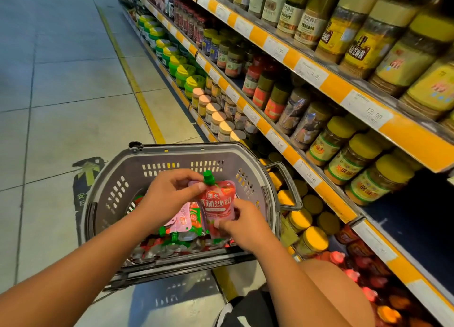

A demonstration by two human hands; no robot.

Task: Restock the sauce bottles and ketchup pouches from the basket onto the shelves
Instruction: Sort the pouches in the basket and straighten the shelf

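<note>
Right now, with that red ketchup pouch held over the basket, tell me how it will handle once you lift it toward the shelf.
The ketchup pouch looks soft-sided, so it will likely sag unless supported; both the left hand and right hand pinch it. Its glossy film may be slippery. With a flat body and a green cap, it probably won't roll, but may flop over if stood upright.

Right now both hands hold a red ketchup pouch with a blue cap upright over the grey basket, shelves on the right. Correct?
Not quite: the cap is green, not blue, as the head view shows. The rest stands: the left hand and right hand both hold the red pouch upright over the grey basket, with the shelves on the right.
</note>
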